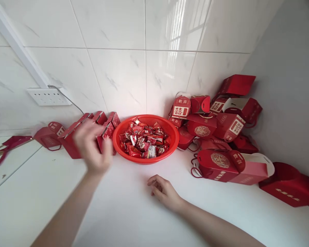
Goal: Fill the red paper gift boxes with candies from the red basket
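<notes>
The red basket of sweets is set at 12 o'clock, flanked more closely at 8 by the open, empty left hand than at 5 by the half-open, seemingly empty right hand.

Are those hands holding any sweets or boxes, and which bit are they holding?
Nothing seems to be held: the left hand is blurred but looks open and empty, and no thing shows in the loosely curled right hand.

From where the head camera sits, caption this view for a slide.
Red plastic basket of wrapped candies between red cardboard boxes on a white table; left hand blurred, right hand curled.
</notes>
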`<state>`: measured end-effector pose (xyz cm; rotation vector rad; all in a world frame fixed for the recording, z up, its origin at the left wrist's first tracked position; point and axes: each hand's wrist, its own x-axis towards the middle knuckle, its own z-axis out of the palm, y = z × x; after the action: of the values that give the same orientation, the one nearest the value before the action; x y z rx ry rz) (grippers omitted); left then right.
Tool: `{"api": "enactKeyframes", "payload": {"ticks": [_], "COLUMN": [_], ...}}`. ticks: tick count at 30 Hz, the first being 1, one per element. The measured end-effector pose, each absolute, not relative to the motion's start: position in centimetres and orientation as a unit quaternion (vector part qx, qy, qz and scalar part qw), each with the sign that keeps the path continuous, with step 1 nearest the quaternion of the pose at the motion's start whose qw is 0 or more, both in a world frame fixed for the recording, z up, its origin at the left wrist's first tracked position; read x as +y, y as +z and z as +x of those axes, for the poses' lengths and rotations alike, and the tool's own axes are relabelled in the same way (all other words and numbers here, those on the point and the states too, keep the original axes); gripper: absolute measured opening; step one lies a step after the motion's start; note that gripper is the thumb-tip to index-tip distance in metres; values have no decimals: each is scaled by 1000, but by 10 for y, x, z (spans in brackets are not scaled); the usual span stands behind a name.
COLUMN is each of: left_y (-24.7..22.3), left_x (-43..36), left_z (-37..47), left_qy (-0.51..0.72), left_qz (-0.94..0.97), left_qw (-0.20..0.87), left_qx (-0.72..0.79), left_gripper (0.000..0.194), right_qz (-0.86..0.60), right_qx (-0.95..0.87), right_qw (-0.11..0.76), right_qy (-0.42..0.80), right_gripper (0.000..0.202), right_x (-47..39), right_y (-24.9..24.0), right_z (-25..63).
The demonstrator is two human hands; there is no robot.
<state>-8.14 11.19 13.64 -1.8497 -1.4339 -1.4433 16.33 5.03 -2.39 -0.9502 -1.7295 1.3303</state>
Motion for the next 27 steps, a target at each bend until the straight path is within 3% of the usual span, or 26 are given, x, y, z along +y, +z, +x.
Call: {"api": "enactKeyframes", "payload": {"ticks": [4,7,13,16,20,22,27], "left_y": [47,8,4,1,-5,-5,-2], "left_x": [81,69,75,84,88,88,86], "left_z": [-12,3,3,3,3,4,6], "left_qy": [-380,-303,-196,-151,-148,-152,-166], "left_qz": [-855,-909,-917,-905,-899,-898,-893], "left_qw": [120,62,-46,-107,-141,-143,-159], "left_qx": [-332,-278,-345,-384,-388,-388,-386], "left_gripper": [28,35,54,50,49,48,47], "right_qz": [-376,-366,-508,-662,-804,-826,-678], "right_qx": [-704,-748,-691,-557,-442,-428,-412], "right_qw": [408,451,512,465,361,340,501], "right_qy": [443,321,-40,-189,-167,-138,-344], "right_gripper": [17,19,19,17,34,29,21], "right_x": [55,63,73,71,69,69,54], "right_y": [-20,-2,55,63,49,47,86], "right_z": [171,199,295,337,385,403,401]}}
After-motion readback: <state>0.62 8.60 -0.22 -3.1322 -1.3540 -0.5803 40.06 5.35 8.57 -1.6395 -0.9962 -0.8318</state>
